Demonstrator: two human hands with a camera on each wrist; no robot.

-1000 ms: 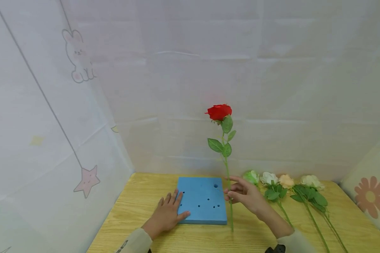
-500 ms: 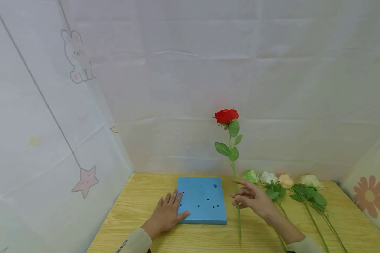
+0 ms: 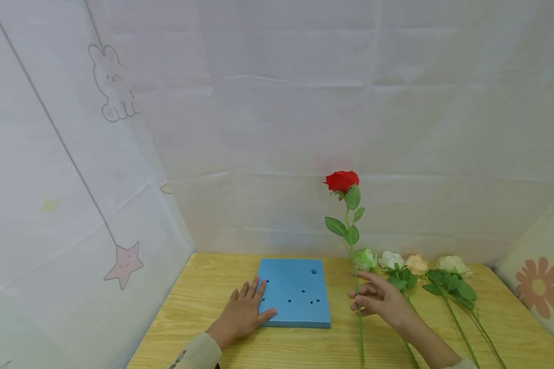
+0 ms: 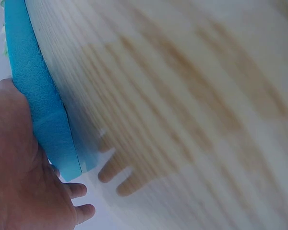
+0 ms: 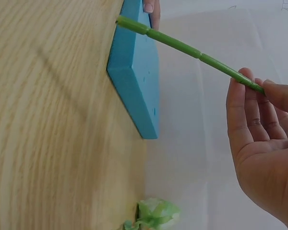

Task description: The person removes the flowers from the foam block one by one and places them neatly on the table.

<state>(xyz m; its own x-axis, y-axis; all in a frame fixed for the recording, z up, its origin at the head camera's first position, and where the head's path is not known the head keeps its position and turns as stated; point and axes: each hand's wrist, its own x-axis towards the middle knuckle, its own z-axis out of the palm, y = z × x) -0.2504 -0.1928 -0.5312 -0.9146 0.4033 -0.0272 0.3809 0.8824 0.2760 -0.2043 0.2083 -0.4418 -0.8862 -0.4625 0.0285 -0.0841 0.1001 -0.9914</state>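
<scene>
My right hand (image 3: 383, 302) pinches the green stem of a red rose (image 3: 342, 182) between thumb and fingers, to the right of the blue foam block (image 3: 293, 312). The rose stands upright with its bloom high. In the right wrist view the stem's cut end (image 5: 129, 24) is off the table, with its shadow on the wood. My left hand (image 3: 242, 310) lies with fingers spread on the block's left edge. Several small holes dot the block's top; the hand covers part of that side. The left wrist view shows the left hand (image 4: 31, 163) against the block's side (image 4: 36, 81).
At the right of the wooden table (image 3: 175, 328) lie a green-white flower (image 3: 365, 260), a white flower (image 3: 391, 260), a peach flower (image 3: 417, 264) and a cream flower (image 3: 453, 265), stems toward me. A pale cloth wall (image 3: 258, 154) stands behind.
My right hand has moved right and toward me with the red rose, away from the block. The bloom sits lower in view. The left hand and block have stayed put.
</scene>
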